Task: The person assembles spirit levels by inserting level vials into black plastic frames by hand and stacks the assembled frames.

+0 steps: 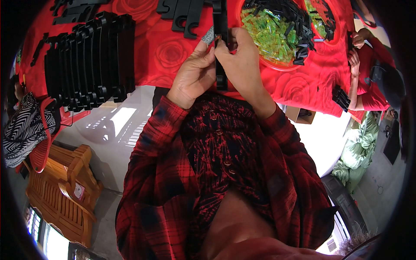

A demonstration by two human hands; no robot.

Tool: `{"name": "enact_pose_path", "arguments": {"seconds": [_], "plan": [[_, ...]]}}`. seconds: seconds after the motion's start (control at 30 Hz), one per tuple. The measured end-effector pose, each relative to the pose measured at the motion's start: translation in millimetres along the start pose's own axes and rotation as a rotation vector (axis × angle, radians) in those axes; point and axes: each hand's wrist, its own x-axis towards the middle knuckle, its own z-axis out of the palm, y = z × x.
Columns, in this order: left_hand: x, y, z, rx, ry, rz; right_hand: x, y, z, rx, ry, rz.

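Risk: twist or slip | your left hand (193,73) and right hand (242,57) together grasp one black strip (220,24) | cause: uneven pressing could turn it

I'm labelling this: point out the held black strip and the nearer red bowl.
Held black strip (221,71): head view, lower section.
Nearer red bowl (282,67): head view, lower rim.
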Motion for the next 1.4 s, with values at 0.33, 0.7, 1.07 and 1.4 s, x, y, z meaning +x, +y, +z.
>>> {"name": "enact_pose_path", "arguments": {"seconds": [0.33,0.7,1.07,1.4], "plan": [[0,-6,-4,0.030,0.115,0.001,0,16,9,-0.012,0.048,-0.029],[1,19,3,0.129,-0.007,-0.092,7,-4,-43,0.511,-0.441,0.121],[-2,24,8,0.160,0.050,-0.098,7,9,-44,0.566,-0.385,0.195],[-2,45,4,0.128,-0.182,-0.258,20,22,-69,0.625,-0.147,0.197]]}}
